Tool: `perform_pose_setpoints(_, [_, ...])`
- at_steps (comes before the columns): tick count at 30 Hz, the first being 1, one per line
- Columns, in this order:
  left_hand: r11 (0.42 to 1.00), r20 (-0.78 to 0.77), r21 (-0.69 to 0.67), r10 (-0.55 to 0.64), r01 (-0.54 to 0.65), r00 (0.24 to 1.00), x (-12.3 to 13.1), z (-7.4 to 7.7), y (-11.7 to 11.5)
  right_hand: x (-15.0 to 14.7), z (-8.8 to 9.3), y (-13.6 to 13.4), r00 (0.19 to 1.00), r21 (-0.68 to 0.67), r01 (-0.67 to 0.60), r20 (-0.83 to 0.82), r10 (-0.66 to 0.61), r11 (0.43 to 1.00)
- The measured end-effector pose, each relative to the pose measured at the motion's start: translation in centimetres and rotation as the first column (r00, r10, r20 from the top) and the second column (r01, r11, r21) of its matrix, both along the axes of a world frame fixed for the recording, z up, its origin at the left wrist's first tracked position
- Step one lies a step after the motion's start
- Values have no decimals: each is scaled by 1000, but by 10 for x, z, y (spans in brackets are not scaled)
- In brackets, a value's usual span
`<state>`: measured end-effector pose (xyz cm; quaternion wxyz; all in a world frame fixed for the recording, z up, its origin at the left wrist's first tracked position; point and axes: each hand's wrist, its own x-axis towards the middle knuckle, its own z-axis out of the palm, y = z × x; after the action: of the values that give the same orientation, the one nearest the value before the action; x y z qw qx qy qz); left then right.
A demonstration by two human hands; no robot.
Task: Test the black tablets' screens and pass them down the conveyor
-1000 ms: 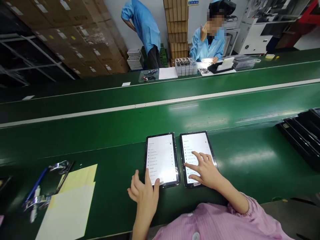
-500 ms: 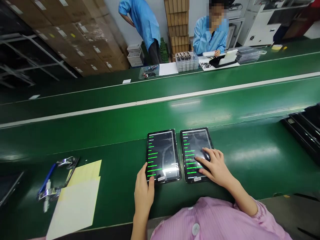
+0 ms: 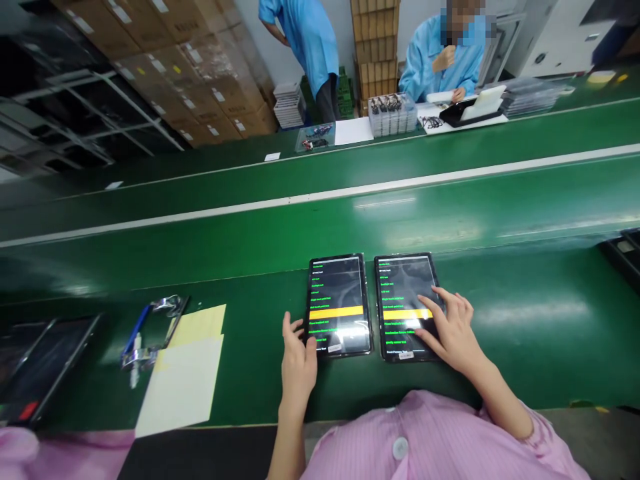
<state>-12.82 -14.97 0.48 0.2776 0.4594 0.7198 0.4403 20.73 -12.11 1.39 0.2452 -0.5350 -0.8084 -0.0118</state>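
Two black tablets lie side by side on the green bench in front of me, both with dark screens, green text lines and one yellow bar. My left hand (image 3: pixel 297 360) rests at the lower left corner of the left tablet (image 3: pixel 339 304), fingers spread and thumb on the screen edge. My right hand (image 3: pixel 450 330) lies over the lower right part of the right tablet (image 3: pixel 405 293), fingers stretched out on the glass. Neither hand holds anything.
Yellowish paper sheets (image 3: pixel 185 373) and a blue-handled clip tool (image 3: pixel 145 333) lie to the left, with another tablet (image 3: pixel 40 367) at the far left. A black tray (image 3: pixel 623 250) sits at the right edge. Beyond the conveyor belt (image 3: pixel 320 220), two people in blue work near stacked trays (image 3: pixel 393 113) and cardboard boxes.
Both screens went from white lists to dark menus with green text, now with a yellow bar. My hands stayed on the tablets' lower parts. The camera shifted left, showing another tablet.
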Motion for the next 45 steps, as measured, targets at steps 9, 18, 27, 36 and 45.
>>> perform_pose_setpoints(9, [970,-363,-60,-241,235,900,-3,-2,7,-2,-1,2,997,-72,16,82,-10,997])
perform_pose_setpoints(18, [960,-561,-129,-277,248,780,-1,2,13,-14,-3,3,996,-100,0,93,10,995])
perform_pose_setpoints(27, [941,-568,-83,-315,328,761,-25,19,59,5,-12,19,992,-78,128,28,-126,989])
perform_pose_setpoints(36, [610,-550,-183,-714,771,434,7,36,173,17,-42,122,818,-296,57,-534,-214,954])
perform_pose_setpoints(45, [407,-624,-308,-769,860,140,33,50,166,22,-50,125,642,-287,-185,-759,-106,940])
